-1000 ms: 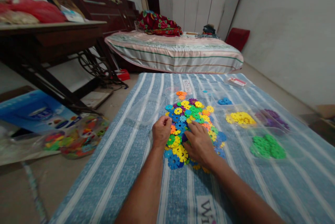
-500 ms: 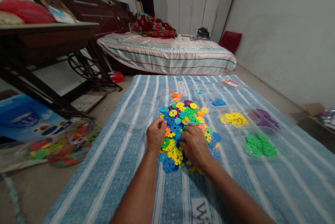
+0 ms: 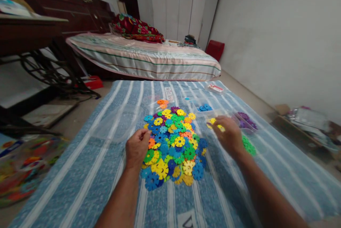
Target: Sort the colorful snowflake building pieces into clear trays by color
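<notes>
A mixed heap of notched plastic discs (image 3: 170,146) in blue, yellow, green, orange and purple lies on the striped cloth. My left hand (image 3: 137,147) rests at the heap's left edge, thumb and fingers pinched together; whatever may be in them is hidden. Over the yellow discs (image 3: 211,123) in a clear divided container, my right hand (image 3: 229,134) hangs with its fingers drawn together and bent down. Its fingertips are partly hidden, so I cannot make out what they hold. Green discs (image 3: 248,145) show beside my right wrist. Purple discs (image 3: 245,120) and blue discs (image 3: 204,107) lie in other compartments.
Orange discs (image 3: 163,103) lie behind the heap. A clear plastic lid or tray (image 3: 114,123) sits to the left. A small red-and-white packet (image 3: 215,88) lies near the table's far edge. Beyond stands a bed (image 3: 149,57); colourful bagged pieces (image 3: 23,171) are on the floor at left.
My right hand has moved from the heap rightward to above the yellow discs. My left hand stays at the heap's left edge. The whole view has shifted to the right.
</notes>
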Demonstrator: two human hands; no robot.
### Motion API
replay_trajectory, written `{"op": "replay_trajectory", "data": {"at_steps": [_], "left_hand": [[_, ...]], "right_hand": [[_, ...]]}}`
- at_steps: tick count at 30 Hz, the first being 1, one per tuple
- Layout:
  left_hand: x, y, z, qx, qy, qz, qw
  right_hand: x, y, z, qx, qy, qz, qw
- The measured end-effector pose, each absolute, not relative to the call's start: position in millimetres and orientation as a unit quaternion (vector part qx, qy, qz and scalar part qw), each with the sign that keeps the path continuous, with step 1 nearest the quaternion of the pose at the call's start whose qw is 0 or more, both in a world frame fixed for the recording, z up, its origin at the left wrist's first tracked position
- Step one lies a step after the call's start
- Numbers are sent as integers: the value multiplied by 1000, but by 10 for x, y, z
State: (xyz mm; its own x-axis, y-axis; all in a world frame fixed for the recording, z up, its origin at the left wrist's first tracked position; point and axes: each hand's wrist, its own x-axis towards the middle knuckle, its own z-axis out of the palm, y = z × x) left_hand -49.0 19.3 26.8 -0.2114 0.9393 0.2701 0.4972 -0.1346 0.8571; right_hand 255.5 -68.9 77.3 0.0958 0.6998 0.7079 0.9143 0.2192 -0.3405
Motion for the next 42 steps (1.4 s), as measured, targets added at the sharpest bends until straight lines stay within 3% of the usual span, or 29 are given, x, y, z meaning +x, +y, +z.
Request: {"op": "replay_trajectory", "data": {"at_steps": [4, 8, 11, 14, 19, 26, 34, 42], "left_hand": [[-481, 180, 265, 580, 618, 477, 232], [-465, 155, 293, 586, 616, 472, 232], [-457, 143, 308, 590, 615, 468, 233], [-461, 147, 290, 592, 615, 465, 232], [-486, 148, 257, 601, 608, 459, 240], [-476, 111, 252, 598, 612, 456, 246], [-465, 96, 237, 601, 607, 454, 254], [-450, 77, 267, 590, 603, 459, 279]], "right_hand": [[3523, -675, 923, -762, -528, -252, 277], [3859, -735, 898, -817, -467, -287, 181], [3484, -782, 750, -767, -545, -241, 239], [2789, -804, 594, -645, -683, -118, 320], [1832, -769, 470, -555, -788, 12, 268], [1533, -898, 487, -568, -804, 45, 171], [1204, -808, 541, -527, -821, 19, 219], [1047, -464, 507, -511, -839, 37, 182]]}}
